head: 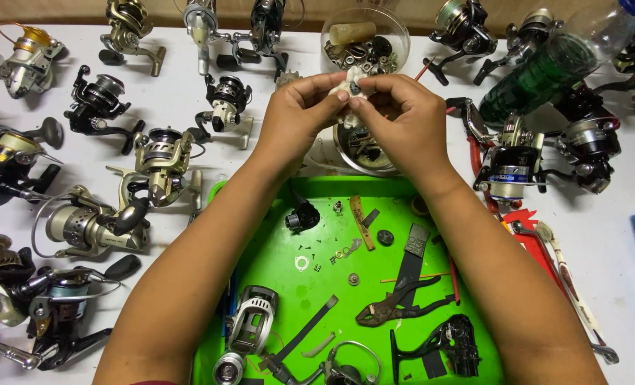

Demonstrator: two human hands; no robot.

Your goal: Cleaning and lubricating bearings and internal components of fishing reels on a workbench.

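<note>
White cloth and a small metal part (354,87) are being pinched between the left hand (297,117) and right hand (403,121), both grips clenched on it. At six o'clock the green tray (332,187) is holding loose reel pieces, so disassembly looks well along with reassembly left.

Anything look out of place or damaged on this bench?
Nothing looks spilled. A stripped reel body lies on the green tray among loose small parts, and both hands pinch a small white part.

A broad white table (189,93) fills nearly the whole frame under bright, even light. Along the top edge runs a brown strip (61,11), perhaps a wall.
</note>
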